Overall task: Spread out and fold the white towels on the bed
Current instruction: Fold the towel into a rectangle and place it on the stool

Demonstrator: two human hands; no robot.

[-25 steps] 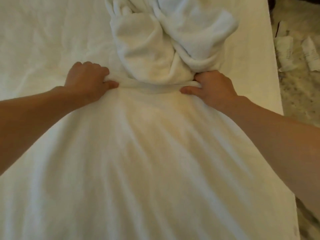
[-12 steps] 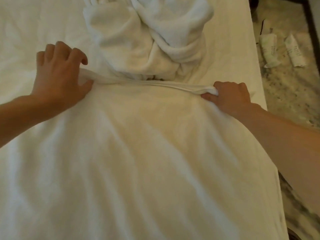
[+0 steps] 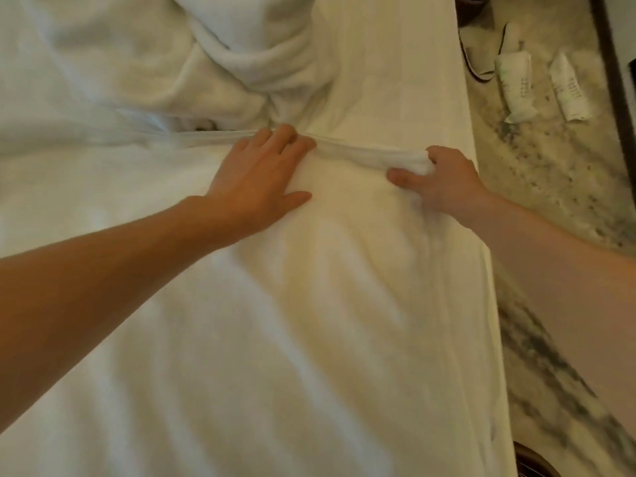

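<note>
Towel (image 3: 292,321) lies spread over the bed (image 3: 395,70), its far hem just short of a crumpled pile (image 3: 241,74) (also white); left hand (image 3: 261,177) rests flat and released on it, fingers straight, while right hand (image 3: 447,180) pinches the hem's right end.

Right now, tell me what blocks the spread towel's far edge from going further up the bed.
The heap of crumpled towels lies right against that edge, just beyond the left hand, which presses the spread towel flat. The right hand pinches its edge.
</note>
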